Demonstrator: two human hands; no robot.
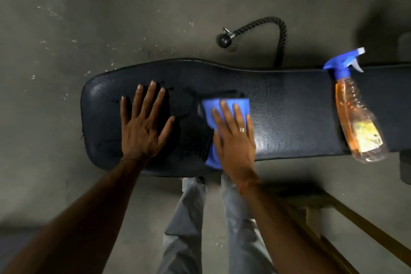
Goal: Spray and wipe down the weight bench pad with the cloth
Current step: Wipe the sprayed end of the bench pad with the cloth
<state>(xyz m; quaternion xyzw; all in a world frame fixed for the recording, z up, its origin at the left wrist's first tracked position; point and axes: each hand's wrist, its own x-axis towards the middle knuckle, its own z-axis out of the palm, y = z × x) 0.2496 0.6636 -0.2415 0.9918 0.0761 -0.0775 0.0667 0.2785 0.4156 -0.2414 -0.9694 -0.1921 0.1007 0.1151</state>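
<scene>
1. While the left hand lies flat on the weight bench pad with fingers spread wide and nothing in its grasp, the right hand presses a blue cloth onto the pad with straight fingers, not curled round it.
2. The cloth sits just right of the left hand. Its blue edges show beyond the right fingertips and beside the wrist, at the pad's near edge.
3. The pad is dark and runs left to right across the view. Darker, wet-looking patches and droplets lie around the left hand and between the two hands.
4. A spray bottle with a blue trigger head and orange liquid lies on its side across the pad, well apart from the right hand. Its base overhangs the near edge.
5. Beyond the pad, a black rope handle with a ball end curves over the grey floor.
6. Grey trouser legs show below the pad, and a wooden frame stands at the lower right.
</scene>
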